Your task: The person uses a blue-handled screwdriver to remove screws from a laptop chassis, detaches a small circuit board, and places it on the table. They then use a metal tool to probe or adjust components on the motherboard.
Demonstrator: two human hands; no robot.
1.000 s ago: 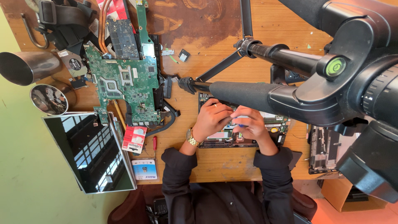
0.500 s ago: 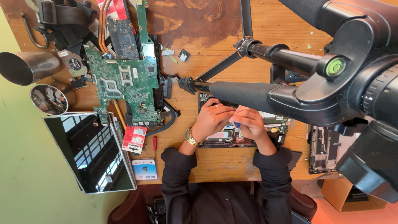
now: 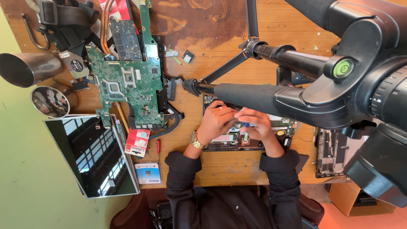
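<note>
An opened laptop base (image 3: 229,141) with exposed boards lies on the wooden table (image 3: 237,167) in front of me. Both hands work close together over its upper middle. My left hand (image 3: 215,122), with a gold watch on the wrist, rests on the base with its fingers curled toward the right hand. My right hand (image 3: 258,127) pinches a small blue-handled tool (image 3: 246,124), tip down on the board. The fingertips of both hands meet at the tool. A black tripod handle (image 3: 250,95) overhangs and hides the far edge of the base.
A green motherboard (image 3: 127,85) lies at upper left, with a detached screen panel (image 3: 91,154) below it. Two metal cups (image 3: 25,68) stand at the left edge. A red screwdriver (image 3: 158,146), a red card (image 3: 136,142) and a blue card (image 3: 148,173) lie near my left elbow. Another dismantled part (image 3: 333,152) sits at right.
Both hands stay over the same spot on the laptop base; the fingers shift only slightly around the blue tool.
</note>
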